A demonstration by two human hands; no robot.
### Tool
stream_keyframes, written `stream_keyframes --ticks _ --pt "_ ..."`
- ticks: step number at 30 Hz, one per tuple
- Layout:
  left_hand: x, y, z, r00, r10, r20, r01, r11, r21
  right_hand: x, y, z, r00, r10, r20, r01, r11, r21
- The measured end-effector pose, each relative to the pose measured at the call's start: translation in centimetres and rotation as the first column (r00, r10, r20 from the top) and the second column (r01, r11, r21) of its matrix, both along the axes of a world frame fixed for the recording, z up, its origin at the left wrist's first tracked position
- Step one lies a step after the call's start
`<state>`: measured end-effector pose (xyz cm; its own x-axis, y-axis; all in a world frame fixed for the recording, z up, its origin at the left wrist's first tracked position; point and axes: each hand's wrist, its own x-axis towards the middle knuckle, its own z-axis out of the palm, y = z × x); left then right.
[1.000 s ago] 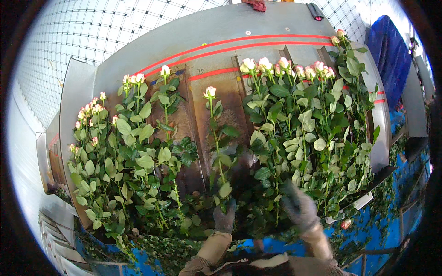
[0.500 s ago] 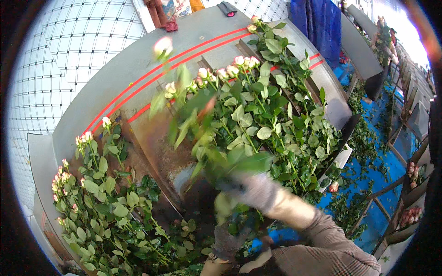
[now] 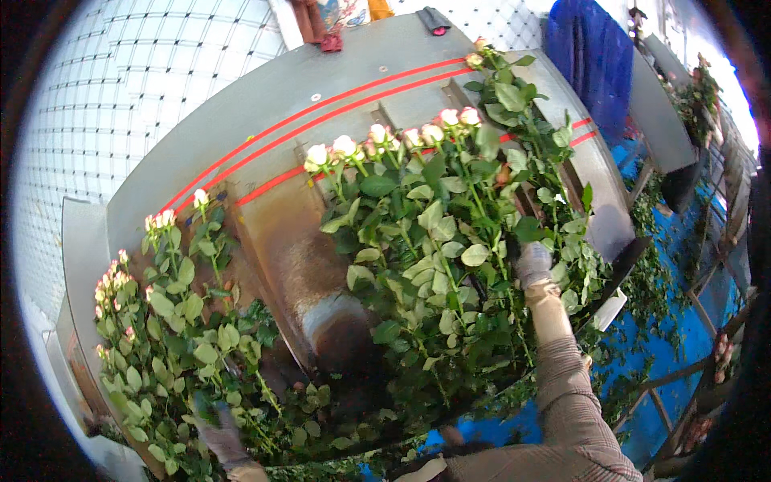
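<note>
My right hand (image 3: pixel 532 263), in a light glove, is pushed into the big right-hand bunch of cream and pink roses (image 3: pixel 434 241), its fingers closed around stems among the leaves. My left hand (image 3: pixel 215 430), in a dark glove and blurred, sits low among the stems of the left-hand bunch of roses (image 3: pixel 161 321); its grip is hidden by leaves. Both bunches lie heads up on a sloping grey metal table (image 3: pixel 265 120) marked with red stripes. Between them is a bare brown slot (image 3: pixel 293 257).
A white tiled wall (image 3: pixel 120 88) rises behind the table. A blue cloth (image 3: pixel 598 60) hangs at the upper right. Leaf litter and cut stems cover the blue floor (image 3: pixel 642 386) to the right. A dark small object (image 3: pixel 434 20) lies on the table's top edge.
A single rose that stood in the middle slot was lifted and carried right into the right bunch. My right hand followed it; my left hand went to the left bunch. The view swung right.
</note>
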<state>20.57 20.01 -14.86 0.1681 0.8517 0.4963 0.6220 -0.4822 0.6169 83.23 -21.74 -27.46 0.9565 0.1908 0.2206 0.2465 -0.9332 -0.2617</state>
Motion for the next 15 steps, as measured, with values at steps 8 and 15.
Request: stream_keyframes --ticks 8,15 --pt "-16.9 3.4 1.9 0.774 0.547 -0.318 -0.533 0.835 0.137 -3.3 -2.6 4.0 0.892 0.268 -0.364 0.161 0.564 0.810" --pt "-19.9 2.5 -0.1 0.746 0.501 -0.439 -0.566 0.824 -0.021 -14.9 -1.5 13.1 0.972 0.200 -0.126 -0.208 0.977 -0.056"
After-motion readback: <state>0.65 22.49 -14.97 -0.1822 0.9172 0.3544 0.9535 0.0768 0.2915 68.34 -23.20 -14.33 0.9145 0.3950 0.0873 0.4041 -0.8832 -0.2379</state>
